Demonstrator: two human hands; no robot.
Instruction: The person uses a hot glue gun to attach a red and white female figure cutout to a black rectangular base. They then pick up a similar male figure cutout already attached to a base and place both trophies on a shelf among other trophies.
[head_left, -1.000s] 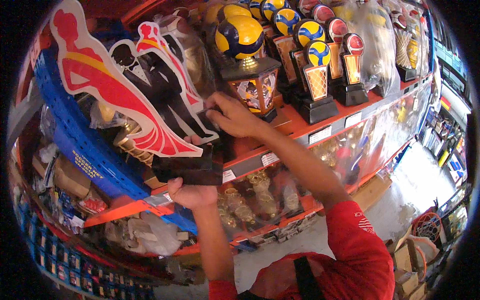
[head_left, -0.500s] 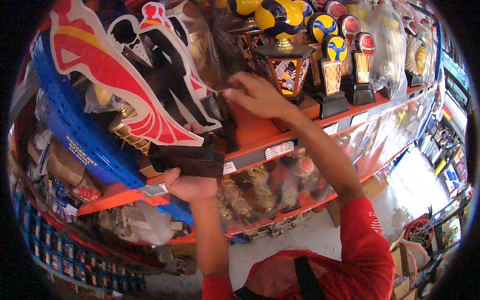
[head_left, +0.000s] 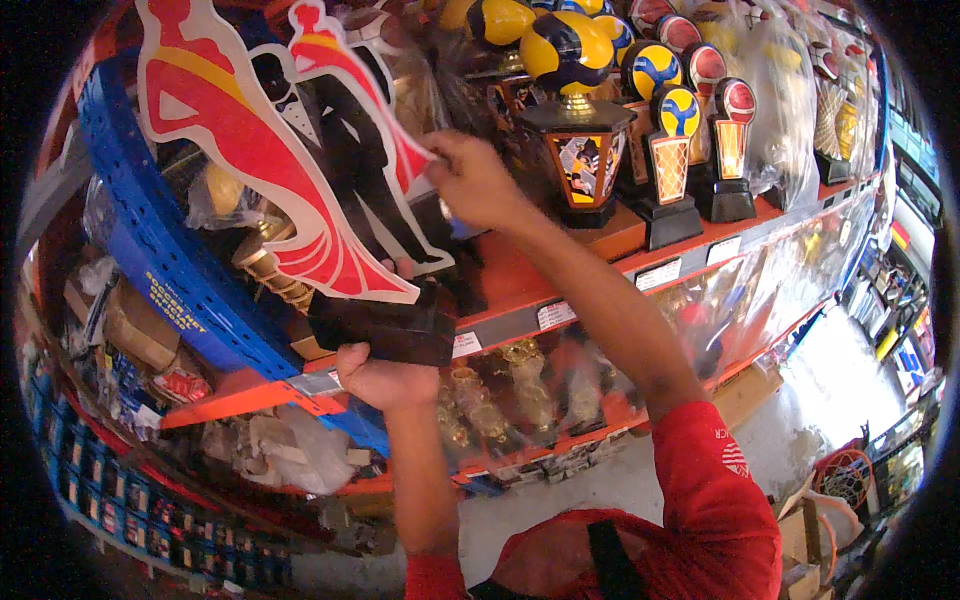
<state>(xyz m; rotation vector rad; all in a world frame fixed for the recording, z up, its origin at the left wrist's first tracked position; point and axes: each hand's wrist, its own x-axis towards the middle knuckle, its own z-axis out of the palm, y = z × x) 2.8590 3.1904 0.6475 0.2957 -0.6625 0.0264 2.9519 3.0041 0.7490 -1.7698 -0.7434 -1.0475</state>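
In my left hand [head_left: 390,382] is a dancer trophy [head_left: 235,110], a flat cutout of a red-gowned figure and a black-suited figure on a black block base. My thumb and palm are at the base's near side, with fingertips showing behind it. A second, similar dancer trophy [head_left: 392,128] stands behind, partly hidden by the first. My right hand [head_left: 472,183] is closed at the red gown's tip on that rear trophy, its fingers pinching the edge. To its right stands a volleyball trophy [head_left: 585,150] with a dark, panelled body.
An orange shelf [head_left: 625,262] holds smaller ball-topped trophies [head_left: 672,165] and plastic-wrapped ones [head_left: 785,110]. A blue perforated upright [head_left: 160,240] rises at the left. Bagged gold figures [head_left: 480,400] fill the shelf below. A basketball hoop [head_left: 842,475] is at the lower right.
My right hand has moved left, and its fingers have closed on the rear trophy's edge. The rear trophy shows more now. The view has shifted slightly.
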